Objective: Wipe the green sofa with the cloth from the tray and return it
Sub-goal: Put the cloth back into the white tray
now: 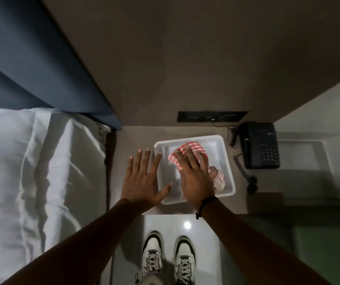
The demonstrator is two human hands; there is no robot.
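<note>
A white plastic tray sits on the brown bedside table. Inside it lies a crumpled red-and-white checked cloth. My right hand lies flat on top of the cloth, fingers extended, covering its middle; whether it grips the cloth is not visible. My left hand is spread open with its fingers apart, resting over the tray's left rim and the table. A dark green surface, possibly the sofa, shows dimly at the lower right.
A black telephone with a coiled cord stands right of the tray. A dark socket panel is set in the wall behind. A bed with white sheets and a blue headboard fills the left. My shoes stand on pale floor.
</note>
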